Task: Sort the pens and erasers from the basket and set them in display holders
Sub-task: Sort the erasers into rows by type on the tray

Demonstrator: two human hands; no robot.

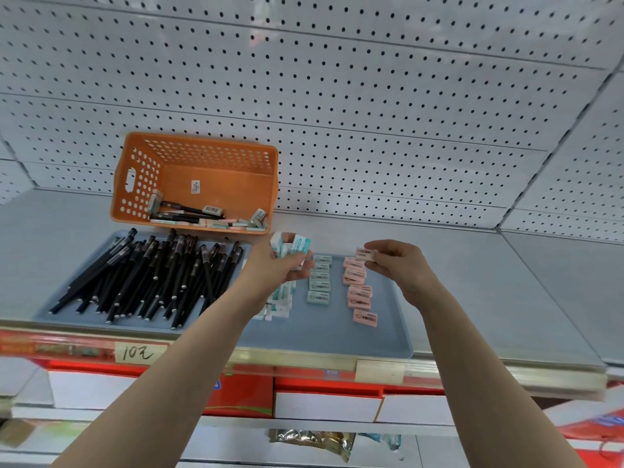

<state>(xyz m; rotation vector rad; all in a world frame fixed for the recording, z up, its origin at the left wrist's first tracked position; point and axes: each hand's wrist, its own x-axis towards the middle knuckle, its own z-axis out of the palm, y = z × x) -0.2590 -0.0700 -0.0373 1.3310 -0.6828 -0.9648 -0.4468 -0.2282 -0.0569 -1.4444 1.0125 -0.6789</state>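
1. My left hand (280,266) grips a small bunch of white-and-teal erasers (291,246), fingers curled round them, above the back edge of the grey tray (337,337).
2. My right hand (401,265) pinches a single pink eraser (365,255) between thumb and fingertips, just above the far end of the pink row (359,293).
3. The pink row lies on the right part of the tray. A row of green erasers (319,282) runs just beside it to the left.
4. More white-and-teal erasers (282,300) lie on the tray under my left wrist, partly hidden.
5. A heap of black pens (152,275) fills the left part of the tray, their tips pointing roughly toward me.
6. The orange basket (202,153) stands behind the pens, its opening facing me. A few pens and erasers lie in it.
7. All this sits on a grey shelf (506,298) backed by a white pegboard (371,96).
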